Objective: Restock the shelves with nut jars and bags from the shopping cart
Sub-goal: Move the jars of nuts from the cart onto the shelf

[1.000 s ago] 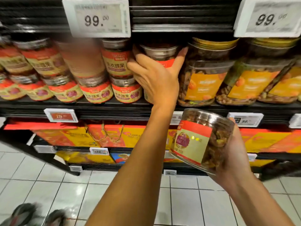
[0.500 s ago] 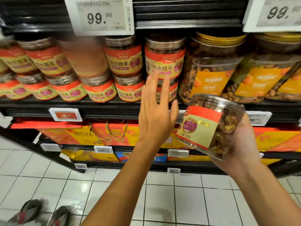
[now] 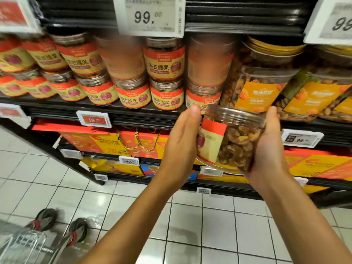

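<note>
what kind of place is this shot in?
Supermarket aisle, most likely: price tags clipped to the shelf edges, stacked rows of nut jars, and a corner of a shopping cart on the tiled floor.

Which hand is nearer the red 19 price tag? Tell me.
Left. The left hand is lower right of the red price tag; the right hand, holding the jar, is farther right.

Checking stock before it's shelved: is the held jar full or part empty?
Full, as far as shows: nuts fill the clear wall of the jar up to its lid; the label hides the rest.
</note>
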